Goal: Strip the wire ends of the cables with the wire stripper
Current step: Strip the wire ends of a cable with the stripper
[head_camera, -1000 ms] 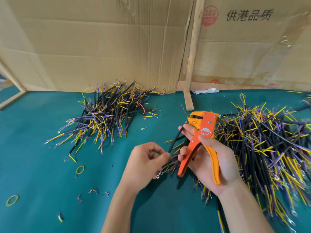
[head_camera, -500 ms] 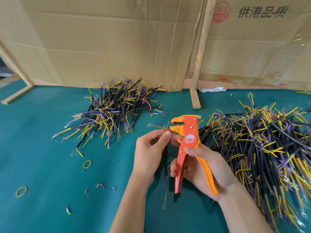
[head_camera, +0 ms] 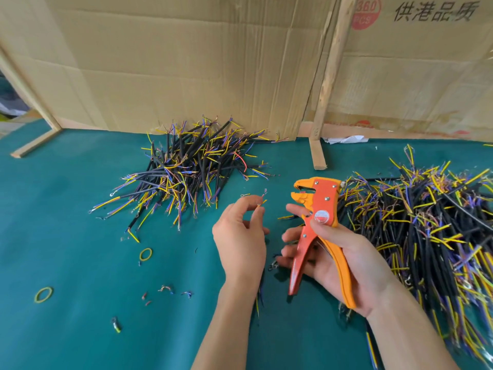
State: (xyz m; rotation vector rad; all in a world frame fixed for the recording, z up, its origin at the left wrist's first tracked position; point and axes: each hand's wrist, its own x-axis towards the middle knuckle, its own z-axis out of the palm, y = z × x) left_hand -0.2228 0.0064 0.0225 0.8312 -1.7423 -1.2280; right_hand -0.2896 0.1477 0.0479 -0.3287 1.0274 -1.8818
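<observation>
My right hand point(head_camera: 346, 263) grips the handles of the orange wire stripper point(head_camera: 318, 209), held upright with its jaws pointing left and nothing in them. My left hand point(head_camera: 240, 236) pinches a short black cable point(head_camera: 257, 303). The cable's thin coloured wire ends point(head_camera: 261, 201) stick up above my fingertips, a little left of the jaws, and its lower end hangs below my wrist. A pile of black cables with yellow and purple wires point(head_camera: 186, 169) lies at the back, left of centre. A larger pile point(head_camera: 426, 222) lies to the right, behind my right hand.
Green table mat point(head_camera: 80, 263) with two yellow rubber bands point(head_camera: 145, 254) point(head_camera: 43, 294) and small insulation scraps point(head_camera: 165, 289) at the front left. Cardboard sheets point(head_camera: 186, 62) and a wooden post point(head_camera: 328, 76) close off the back.
My left hand has drawn the cable's wire ends away from the stripper's jaws to the left. The stripper has stayed upright in my right hand.
</observation>
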